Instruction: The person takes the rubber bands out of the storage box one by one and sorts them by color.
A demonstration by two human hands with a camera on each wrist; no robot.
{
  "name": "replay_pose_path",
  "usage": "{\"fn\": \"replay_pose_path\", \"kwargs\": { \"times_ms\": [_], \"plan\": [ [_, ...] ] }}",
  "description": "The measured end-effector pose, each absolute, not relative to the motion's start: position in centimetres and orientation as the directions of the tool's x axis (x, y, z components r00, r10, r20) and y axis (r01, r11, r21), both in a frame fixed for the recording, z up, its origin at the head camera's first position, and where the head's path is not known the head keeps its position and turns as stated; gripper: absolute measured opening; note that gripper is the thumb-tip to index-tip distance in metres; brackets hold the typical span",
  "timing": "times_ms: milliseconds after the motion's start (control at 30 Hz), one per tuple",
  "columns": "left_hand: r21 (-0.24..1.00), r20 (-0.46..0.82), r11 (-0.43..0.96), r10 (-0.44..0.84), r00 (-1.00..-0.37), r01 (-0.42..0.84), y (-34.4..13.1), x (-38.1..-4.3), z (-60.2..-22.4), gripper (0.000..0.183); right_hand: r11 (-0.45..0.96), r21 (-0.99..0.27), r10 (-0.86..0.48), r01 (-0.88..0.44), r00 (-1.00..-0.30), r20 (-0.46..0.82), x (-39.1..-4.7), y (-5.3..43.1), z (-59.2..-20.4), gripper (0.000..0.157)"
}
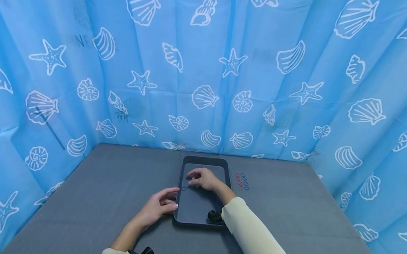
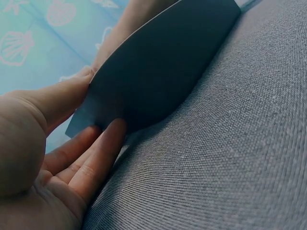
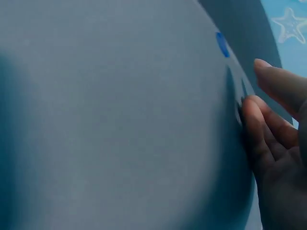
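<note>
A dark grey rectangular tray (image 1: 200, 221) lies on the table, with a small blue ring (image 1: 183, 188) on its floor near the left wall. My left hand (image 1: 160, 206) is at the tray's left side; its thumb and fingers touch the rim and outer wall (image 2: 158, 72). Over the left part of the tray, my right hand (image 1: 205, 179) reaches down with its fingertips at the floor, just beyond the blue ring. The right wrist view shows the thumb apart from the fingers (image 3: 254, 112), the blue ring (image 3: 222, 44) nearby. Whatever lies under those fingertips is hidden.
Right of the tray, several red rings (image 1: 239, 181) and several blue rings (image 1: 245, 182) lie in two rows on the grey cloth-covered table (image 1: 288, 204). A blue curtain (image 1: 205, 67) with white shells and starfish hangs around the table's back and sides.
</note>
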State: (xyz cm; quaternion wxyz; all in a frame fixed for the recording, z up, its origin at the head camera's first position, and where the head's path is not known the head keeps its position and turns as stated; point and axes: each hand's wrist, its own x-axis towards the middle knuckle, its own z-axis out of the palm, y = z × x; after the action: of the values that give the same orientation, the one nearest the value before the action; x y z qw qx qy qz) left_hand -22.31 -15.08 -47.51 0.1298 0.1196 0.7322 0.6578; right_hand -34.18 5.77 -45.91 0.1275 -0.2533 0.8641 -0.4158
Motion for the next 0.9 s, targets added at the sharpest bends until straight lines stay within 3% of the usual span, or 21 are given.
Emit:
{"fn": "replay_pose_path", "kwargs": {
  "times_ms": [267,900],
  "plan": [
    [0.995,-0.041,0.101,0.341,-0.939,-0.007,-15.2,-22.6,-47.9,0.052,0.625,-0.637,-0.629,-0.451,-0.774,-0.069,-33.8,4.7,-45.4,0.024],
    [0.993,-0.054,0.116,0.33,-0.942,-0.016,-15.1,-22.5,-48.0,0.052,0.627,-0.624,-0.648,-0.467,-0.757,-0.085,-33.4,4.4,-45.5,0.01]
  ]
}}
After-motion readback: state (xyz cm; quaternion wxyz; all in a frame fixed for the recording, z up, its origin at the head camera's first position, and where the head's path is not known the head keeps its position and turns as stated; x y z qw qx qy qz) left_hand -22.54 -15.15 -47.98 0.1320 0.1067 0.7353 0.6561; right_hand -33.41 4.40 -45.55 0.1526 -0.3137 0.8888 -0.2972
